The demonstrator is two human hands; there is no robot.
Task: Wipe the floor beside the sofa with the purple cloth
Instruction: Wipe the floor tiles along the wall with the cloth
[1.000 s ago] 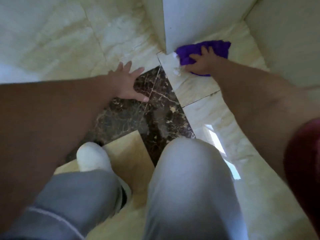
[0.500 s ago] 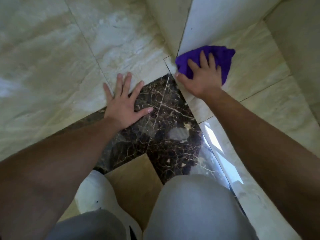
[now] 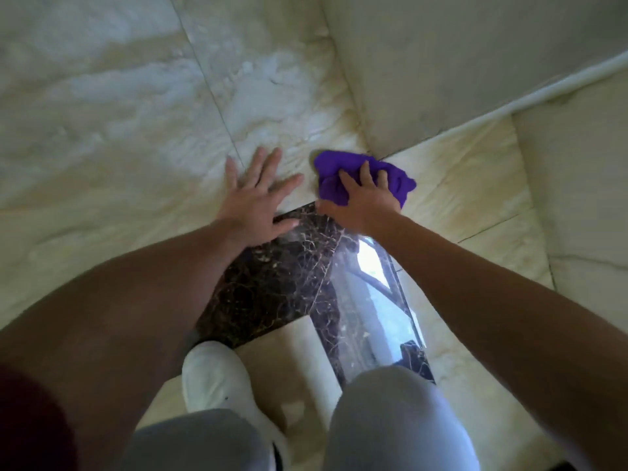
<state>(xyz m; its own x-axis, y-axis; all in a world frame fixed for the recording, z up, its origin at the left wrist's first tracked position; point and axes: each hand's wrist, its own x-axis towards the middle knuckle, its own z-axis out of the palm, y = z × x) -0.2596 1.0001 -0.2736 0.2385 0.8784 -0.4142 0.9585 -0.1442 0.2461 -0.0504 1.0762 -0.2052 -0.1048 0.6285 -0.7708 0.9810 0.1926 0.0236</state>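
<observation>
Floor (image 3: 136, 130) beside sofa (image 3: 458, 62), purple cloth (image 3: 334, 168) under right hand (image 3: 362, 203)

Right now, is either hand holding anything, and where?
The right hand grips the purple cloth over its bunched middle; the left hand lies flat on the floor, holding nothing.

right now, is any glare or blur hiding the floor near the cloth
Head view: a window reflection glares on the dark tile below the right hand; purple cloth and left hand look sharp; the wide lens bends the edge of the sofa; the lower left corner is a dark red blur.
</observation>
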